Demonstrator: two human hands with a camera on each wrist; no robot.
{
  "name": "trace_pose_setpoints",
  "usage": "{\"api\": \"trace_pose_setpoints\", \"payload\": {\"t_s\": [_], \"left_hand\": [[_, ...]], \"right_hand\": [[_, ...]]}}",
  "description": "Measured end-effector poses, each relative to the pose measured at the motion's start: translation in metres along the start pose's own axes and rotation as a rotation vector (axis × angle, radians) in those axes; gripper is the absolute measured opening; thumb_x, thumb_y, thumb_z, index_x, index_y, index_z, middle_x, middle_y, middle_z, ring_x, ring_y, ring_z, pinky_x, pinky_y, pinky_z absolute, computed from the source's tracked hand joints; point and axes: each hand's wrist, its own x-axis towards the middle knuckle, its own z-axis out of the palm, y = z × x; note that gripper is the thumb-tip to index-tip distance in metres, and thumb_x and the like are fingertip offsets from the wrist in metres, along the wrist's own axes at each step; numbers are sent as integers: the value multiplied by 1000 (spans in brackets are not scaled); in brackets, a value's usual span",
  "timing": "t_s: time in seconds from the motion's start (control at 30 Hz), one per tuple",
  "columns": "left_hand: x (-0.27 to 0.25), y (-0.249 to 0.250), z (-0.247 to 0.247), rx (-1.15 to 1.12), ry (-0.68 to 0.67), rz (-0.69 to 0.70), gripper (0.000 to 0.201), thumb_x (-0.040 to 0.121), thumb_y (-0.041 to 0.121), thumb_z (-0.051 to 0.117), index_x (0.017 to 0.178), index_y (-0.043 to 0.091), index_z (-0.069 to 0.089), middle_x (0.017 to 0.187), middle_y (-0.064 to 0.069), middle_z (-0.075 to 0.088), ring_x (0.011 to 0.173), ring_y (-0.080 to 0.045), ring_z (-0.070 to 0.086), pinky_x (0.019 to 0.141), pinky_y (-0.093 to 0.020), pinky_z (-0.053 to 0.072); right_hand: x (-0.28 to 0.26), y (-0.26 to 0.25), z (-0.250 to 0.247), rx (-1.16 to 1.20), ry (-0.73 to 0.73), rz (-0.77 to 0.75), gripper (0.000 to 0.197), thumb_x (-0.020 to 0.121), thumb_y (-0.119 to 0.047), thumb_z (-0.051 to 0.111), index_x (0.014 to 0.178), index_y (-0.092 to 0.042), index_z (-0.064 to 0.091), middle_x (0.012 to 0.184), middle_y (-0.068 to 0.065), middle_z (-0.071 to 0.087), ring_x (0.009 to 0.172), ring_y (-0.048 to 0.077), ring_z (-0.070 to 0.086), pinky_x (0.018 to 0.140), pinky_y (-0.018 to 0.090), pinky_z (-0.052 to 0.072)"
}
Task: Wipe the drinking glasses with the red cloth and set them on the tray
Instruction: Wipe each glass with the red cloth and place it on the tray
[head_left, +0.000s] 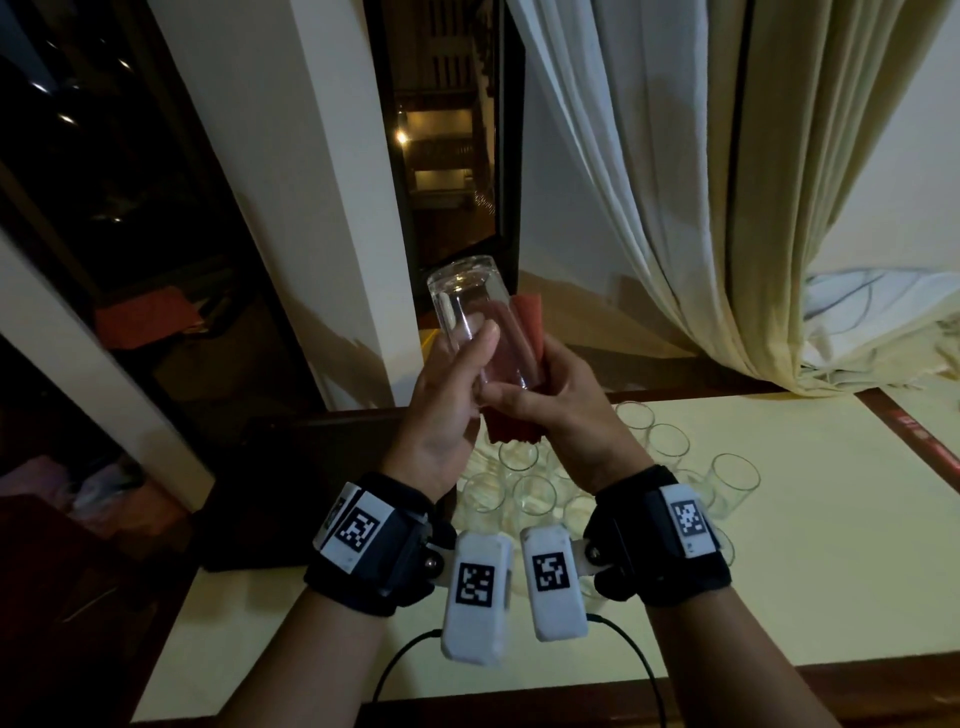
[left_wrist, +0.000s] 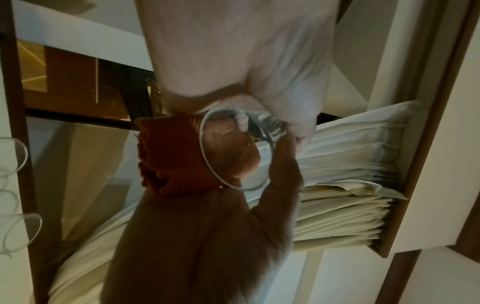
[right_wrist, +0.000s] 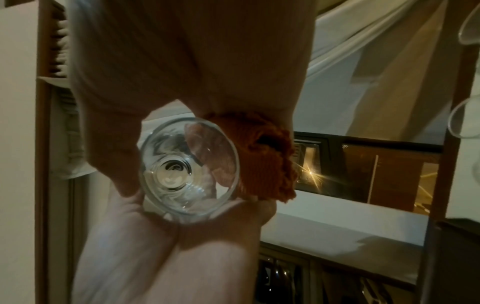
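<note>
Left hand (head_left: 441, 410) grips one glass (head_left: 475, 322), held up over the table (head_left: 779, 545) with base up and mouth down. Right hand (head_left: 556, 410) holds the red cloth (head_left: 527, 317) pressed against the glass at its 3 o'clock side, fingers curled round both. Other glasses (head_left: 524, 499) stand clustered on the table below the hands. Dark tray (head_left: 291, 467) sits at 9 o'clock of that cluster. Curtain (head_left: 701, 182) hangs at 1 o'clock.
</note>
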Motion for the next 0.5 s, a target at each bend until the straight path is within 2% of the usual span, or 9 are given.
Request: {"api": "trace_pose_setpoints", "payload": {"t_s": [0.1, 0.2, 0.27, 0.33, 0.4, 0.43, 0.5], "left_hand": [[0, 0, -1, 19, -42, 16, 59, 84, 47, 64, 137, 21, 57, 128, -10, 67, 122, -29, 62, 102, -51, 48], [2, 1, -11, -56, -42, 70, 76, 73, 31, 80, 140, 14, 51, 132, -14, 63, 122, -33, 62, 89, -44, 53], [5, 5, -24, -74, -48, 127, 88, 60, 19, 84, 140, 13, 47, 131, -13, 63, 118, -27, 65, 87, -40, 57], [6, 16, -39, 6, -126, 119, 85, 55, 6, 85, 132, 18, 52, 120, -5, 70, 106, -16, 70, 78, -30, 58], [5, 26, -48, 155, -275, 72, 80, 57, -8, 84, 127, 18, 56, 108, 3, 74, 95, -11, 72, 73, -23, 57], [5, 29, -51, 214, -338, 46, 73, 62, -9, 81, 126, 17, 58, 111, 2, 73, 97, -15, 72, 76, -25, 58], [6, 31, -55, 287, -384, 40, 60, 66, -5, 76, 121, 15, 63, 116, 1, 72, 107, -23, 70, 85, -30, 58]], "right_hand": [[1, 2, -2, 61, 2, -27, 60, 70, -7, 81, 125, 2, 58, 95, 9, 69, 81, 21, 68, 66, 29, 55], [-4, 2, -7, 28, 8, -57, 51, 70, -3, 75, 117, 7, 60, 84, 5, 67, 68, 12, 64, 57, 21, 51], [-8, 1, -13, -33, -3, -59, 46, 65, -8, 79, 108, 2, 63, 76, -1, 66, 58, 8, 60, 51, 19, 47], [-11, -2, -19, -96, -34, -55, 50, 61, -18, 81, 104, -2, 64, 74, -2, 65, 52, 9, 55, 46, 22, 45], [-12, -5, -24, -130, -70, -56, 61, 59, -19, 79, 114, 3, 64, 83, 5, 69, 58, 10, 59, 48, 21, 46], [-11, -5, -26, -147, -83, -59, 66, 58, -19, 78, 118, 5, 64, 90, 13, 70, 65, 12, 62, 52, 21, 48], [-10, -4, -28, -169, -102, -71, 71, 56, -21, 78, 121, 4, 63, 101, 27, 68, 78, 22, 64, 61, 30, 51]]}}
